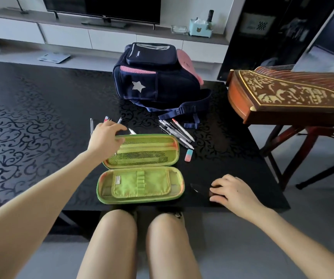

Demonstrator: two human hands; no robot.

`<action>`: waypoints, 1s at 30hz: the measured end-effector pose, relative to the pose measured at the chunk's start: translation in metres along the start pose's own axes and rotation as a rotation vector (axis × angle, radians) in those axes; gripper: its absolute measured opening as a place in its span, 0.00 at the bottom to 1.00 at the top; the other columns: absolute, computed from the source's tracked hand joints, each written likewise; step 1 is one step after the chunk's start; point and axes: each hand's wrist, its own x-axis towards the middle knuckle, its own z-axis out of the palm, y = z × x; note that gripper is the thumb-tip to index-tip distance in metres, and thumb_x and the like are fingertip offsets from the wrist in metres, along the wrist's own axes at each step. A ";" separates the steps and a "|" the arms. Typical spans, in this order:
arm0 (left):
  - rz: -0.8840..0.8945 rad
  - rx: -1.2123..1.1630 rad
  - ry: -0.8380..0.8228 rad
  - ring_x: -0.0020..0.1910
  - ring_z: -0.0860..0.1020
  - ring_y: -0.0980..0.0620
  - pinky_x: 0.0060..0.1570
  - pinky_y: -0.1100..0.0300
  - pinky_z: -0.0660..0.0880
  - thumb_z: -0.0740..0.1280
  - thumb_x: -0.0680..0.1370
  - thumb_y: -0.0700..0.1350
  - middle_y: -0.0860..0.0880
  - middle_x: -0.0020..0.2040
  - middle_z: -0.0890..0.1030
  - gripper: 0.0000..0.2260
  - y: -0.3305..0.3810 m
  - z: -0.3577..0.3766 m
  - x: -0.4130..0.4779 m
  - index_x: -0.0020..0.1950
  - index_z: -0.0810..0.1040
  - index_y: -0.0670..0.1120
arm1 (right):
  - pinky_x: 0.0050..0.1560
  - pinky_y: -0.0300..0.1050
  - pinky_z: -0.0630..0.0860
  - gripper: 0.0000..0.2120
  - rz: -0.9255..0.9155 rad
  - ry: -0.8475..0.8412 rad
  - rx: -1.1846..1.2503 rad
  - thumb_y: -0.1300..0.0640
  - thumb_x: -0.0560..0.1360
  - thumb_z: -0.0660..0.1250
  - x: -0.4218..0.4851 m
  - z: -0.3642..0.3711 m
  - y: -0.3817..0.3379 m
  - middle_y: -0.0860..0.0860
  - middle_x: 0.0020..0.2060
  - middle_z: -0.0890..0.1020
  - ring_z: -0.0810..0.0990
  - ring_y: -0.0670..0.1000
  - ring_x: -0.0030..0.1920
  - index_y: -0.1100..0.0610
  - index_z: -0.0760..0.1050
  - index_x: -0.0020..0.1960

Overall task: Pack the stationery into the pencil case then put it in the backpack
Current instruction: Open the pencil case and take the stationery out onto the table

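The green pencil case (142, 170) lies wide open near the table's front edge, with a mesh pocket in its far half and elastic loops in its near half. My left hand (105, 137) is over the case's far left corner and pinches a white pen (132, 131) between thumb and fingers. A few more pens (106, 119) lie just beyond that hand. A bundle of pens (177, 130) and a pink-and-teal eraser (188, 155) lie to the right of the case. My right hand (232, 190) rests on the table, fingertips touching a dark object (197, 188). The navy backpack (154, 77) stands behind.
All this sits on a black patterned table (31, 121). A wooden zither (286, 95) on a stand is close at the right, past the table's edge. A TV unit runs along the far wall. My knees are under the table's front edge.
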 end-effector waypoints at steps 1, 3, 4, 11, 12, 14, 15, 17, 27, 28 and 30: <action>0.049 0.031 0.016 0.57 0.73 0.42 0.59 0.49 0.69 0.70 0.72 0.41 0.43 0.57 0.78 0.15 0.003 0.002 -0.005 0.58 0.78 0.46 | 0.51 0.41 0.68 0.13 0.026 0.027 0.052 0.46 0.75 0.65 0.002 -0.002 0.002 0.43 0.52 0.80 0.74 0.48 0.53 0.49 0.82 0.54; 0.208 0.048 -0.021 0.58 0.73 0.43 0.61 0.47 0.69 0.72 0.71 0.45 0.46 0.56 0.79 0.14 0.012 0.002 -0.019 0.57 0.79 0.48 | 0.47 0.40 0.66 0.09 0.052 0.109 0.117 0.49 0.75 0.66 0.009 -0.008 0.001 0.44 0.45 0.81 0.73 0.47 0.47 0.50 0.83 0.48; 0.314 0.063 -0.080 0.56 0.74 0.44 0.60 0.47 0.70 0.72 0.71 0.48 0.48 0.54 0.80 0.13 0.015 0.003 -0.028 0.55 0.80 0.50 | 0.45 0.41 0.67 0.07 0.050 0.157 0.138 0.50 0.74 0.68 0.012 -0.011 -0.001 0.45 0.41 0.81 0.72 0.47 0.43 0.51 0.84 0.45; 0.606 0.585 -0.494 0.65 0.67 0.51 0.63 0.54 0.62 0.57 0.73 0.68 0.54 0.66 0.70 0.26 0.000 0.021 -0.076 0.67 0.67 0.58 | 0.30 0.45 0.74 0.03 0.030 0.378 0.314 0.57 0.72 0.71 0.031 -0.015 -0.045 0.47 0.30 0.78 0.75 0.49 0.32 0.54 0.83 0.40; 0.607 0.604 -0.487 0.64 0.68 0.50 0.63 0.54 0.63 0.57 0.73 0.67 0.54 0.65 0.71 0.26 -0.003 0.021 -0.076 0.67 0.66 0.56 | 0.30 0.45 0.75 0.03 0.000 0.376 0.348 0.57 0.72 0.72 0.033 -0.013 -0.053 0.47 0.30 0.79 0.77 0.48 0.32 0.54 0.84 0.41; 0.614 0.618 -0.483 0.61 0.70 0.49 0.60 0.54 0.66 0.58 0.75 0.63 0.53 0.62 0.74 0.24 -0.004 0.022 -0.077 0.67 0.66 0.53 | 0.31 0.43 0.76 0.03 -0.080 0.395 0.371 0.59 0.70 0.73 0.036 -0.012 -0.069 0.48 0.31 0.81 0.78 0.47 0.32 0.55 0.84 0.44; 0.616 0.619 -0.501 0.59 0.71 0.48 0.58 0.53 0.69 0.59 0.76 0.61 0.52 0.60 0.75 0.23 -0.002 0.023 -0.077 0.67 0.66 0.51 | 0.32 0.41 0.77 0.05 -0.123 0.411 0.359 0.60 0.69 0.74 0.038 -0.011 -0.075 0.48 0.31 0.82 0.79 0.48 0.32 0.56 0.84 0.45; 0.612 0.592 -0.549 0.55 0.74 0.44 0.53 0.50 0.73 0.58 0.77 0.55 0.48 0.56 0.77 0.20 -0.001 0.024 -0.080 0.67 0.67 0.49 | 0.31 0.39 0.76 0.07 -0.212 0.451 0.299 0.60 0.67 0.76 0.041 -0.008 -0.085 0.48 0.31 0.82 0.79 0.49 0.31 0.57 0.84 0.45; 0.309 0.026 -0.320 0.38 0.77 0.48 0.40 0.54 0.75 0.58 0.80 0.50 0.50 0.39 0.82 0.13 -0.011 0.004 -0.052 0.46 0.79 0.46 | 0.25 0.37 0.68 0.08 -0.233 0.481 -0.031 0.63 0.60 0.77 0.084 0.017 -0.121 0.47 0.24 0.76 0.74 0.49 0.25 0.54 0.81 0.37; 0.315 0.019 -0.334 0.38 0.77 0.49 0.40 0.54 0.75 0.58 0.80 0.50 0.51 0.39 0.82 0.12 -0.010 0.004 -0.051 0.47 0.79 0.46 | 0.26 0.37 0.71 0.06 -0.243 0.419 -0.067 0.57 0.62 0.77 0.086 0.019 -0.122 0.46 0.24 0.77 0.75 0.48 0.26 0.53 0.81 0.35; 0.327 -0.005 -0.355 0.37 0.76 0.51 0.41 0.56 0.75 0.59 0.80 0.49 0.53 0.38 0.81 0.11 -0.010 0.003 -0.052 0.46 0.79 0.47 | 0.29 0.39 0.75 0.09 -0.271 0.334 -0.075 0.47 0.70 0.72 0.085 0.021 -0.120 0.45 0.26 0.79 0.78 0.47 0.28 0.51 0.80 0.34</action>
